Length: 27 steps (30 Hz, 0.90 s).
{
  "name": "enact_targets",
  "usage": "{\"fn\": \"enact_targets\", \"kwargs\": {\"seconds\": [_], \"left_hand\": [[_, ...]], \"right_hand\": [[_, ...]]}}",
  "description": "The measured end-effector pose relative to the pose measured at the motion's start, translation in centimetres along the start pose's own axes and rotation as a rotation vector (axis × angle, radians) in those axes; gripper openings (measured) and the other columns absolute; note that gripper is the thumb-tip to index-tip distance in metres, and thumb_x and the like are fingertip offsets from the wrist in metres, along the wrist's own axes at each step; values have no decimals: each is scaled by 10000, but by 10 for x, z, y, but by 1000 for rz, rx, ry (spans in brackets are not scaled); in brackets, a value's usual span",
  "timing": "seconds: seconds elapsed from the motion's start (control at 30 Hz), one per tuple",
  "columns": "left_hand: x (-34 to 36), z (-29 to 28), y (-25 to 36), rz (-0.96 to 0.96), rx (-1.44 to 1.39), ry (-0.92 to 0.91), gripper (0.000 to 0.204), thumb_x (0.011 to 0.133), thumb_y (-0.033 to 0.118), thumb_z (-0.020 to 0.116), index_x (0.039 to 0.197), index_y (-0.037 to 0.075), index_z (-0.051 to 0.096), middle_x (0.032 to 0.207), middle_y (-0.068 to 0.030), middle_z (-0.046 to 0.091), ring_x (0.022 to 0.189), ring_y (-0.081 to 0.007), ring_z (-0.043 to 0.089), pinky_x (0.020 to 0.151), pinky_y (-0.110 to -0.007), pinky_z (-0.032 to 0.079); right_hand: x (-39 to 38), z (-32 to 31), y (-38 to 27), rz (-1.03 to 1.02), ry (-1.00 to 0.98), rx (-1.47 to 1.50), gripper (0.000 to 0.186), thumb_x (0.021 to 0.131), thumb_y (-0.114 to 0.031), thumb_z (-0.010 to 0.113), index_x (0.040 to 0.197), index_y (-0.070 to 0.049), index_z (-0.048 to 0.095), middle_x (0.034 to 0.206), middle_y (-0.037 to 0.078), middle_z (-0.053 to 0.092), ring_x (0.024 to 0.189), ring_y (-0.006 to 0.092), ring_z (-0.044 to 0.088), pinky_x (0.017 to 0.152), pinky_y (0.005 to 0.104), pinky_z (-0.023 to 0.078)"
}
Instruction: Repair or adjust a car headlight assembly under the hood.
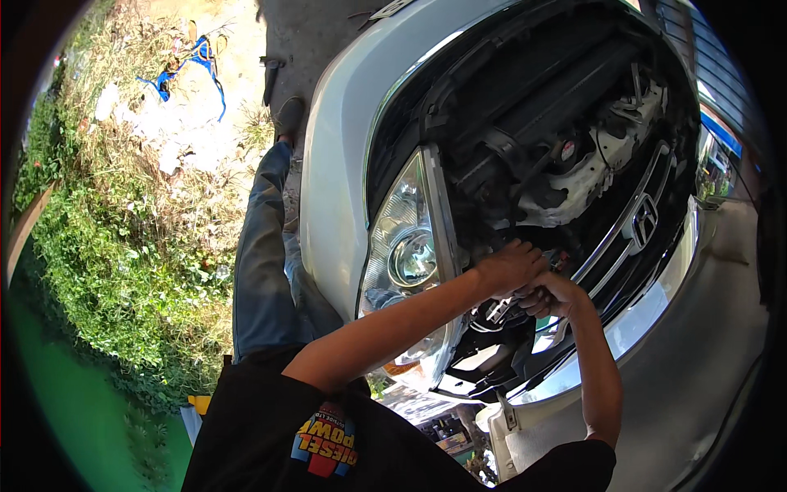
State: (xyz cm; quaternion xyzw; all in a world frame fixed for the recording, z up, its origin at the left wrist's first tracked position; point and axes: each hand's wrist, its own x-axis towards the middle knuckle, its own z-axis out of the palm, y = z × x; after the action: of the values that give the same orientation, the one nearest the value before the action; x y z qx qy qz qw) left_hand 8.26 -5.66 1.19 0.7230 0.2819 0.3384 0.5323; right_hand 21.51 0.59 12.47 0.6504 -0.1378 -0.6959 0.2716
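Both of my hands work close together in the open front of a car, beside its headlight (411, 261). My left hand (510, 267) reaches across the headlight, its fingers bent down and pinched together among dark parts. Touching or nearly touching it, my right hand (554, 293) has its fingers curled in. Whatever lies between the fingers is hidden by the hands. Just beneath them are light-coloured metal or plastic pieces (498, 312) that I cannot make out. The chrome-trimmed grille (627, 225) stands right of my hands.
Beyond my hands lies the dark engine bay (525, 115), with a pale metal crossmember (566, 197). The bumper cover (656, 361) hangs forward at the lower right. The silver fender (336, 164) curves along the left. Grass and weeds (156, 271) grow farther left, with a blue strap (205, 57) on the ground.
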Motion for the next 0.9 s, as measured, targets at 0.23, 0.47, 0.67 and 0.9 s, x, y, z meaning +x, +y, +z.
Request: {"fn": "enact_targets", "kwargs": {"seconds": [0.23,0.47,0.67,0.9], "left_hand": [[-1,2,-5,12,-35,-82,651,683,143,761,1259,-4,495,1170,-116,553,1140,-293,530,982,-414,420],[5,23,-3,-71,75,-4,568,708,205,752,1216,44,557,1137,-88,584,1131,-298,540,958,-425,481],[-9,13,20,-229,131,49,629,712,171,741,1253,-60,518,1208,-206,535,1149,-322,530,1009,-406,425],[-154,-64,84,-189,-357,694,476,785,-29,567,1258,7,531,1210,-194,527,1112,-373,559,939,-404,480]], "right_hand": [[5,27,24,-408,462,-244,421,808,-192,690,1135,37,557,933,167,683,807,303,709,641,398,576],[24,72,63,-902,1716,-1618,834,789,-131,718,1471,32,266,1198,222,577,1133,404,540,938,408,456],[46,51,63,-1096,1836,-1759,647,833,-206,679,1386,10,421,1026,156,644,866,313,651,712,386,538],[35,48,59,-904,1754,-1768,673,754,-246,700,1371,-94,478,888,130,670,759,290,683,618,413,563]]}}
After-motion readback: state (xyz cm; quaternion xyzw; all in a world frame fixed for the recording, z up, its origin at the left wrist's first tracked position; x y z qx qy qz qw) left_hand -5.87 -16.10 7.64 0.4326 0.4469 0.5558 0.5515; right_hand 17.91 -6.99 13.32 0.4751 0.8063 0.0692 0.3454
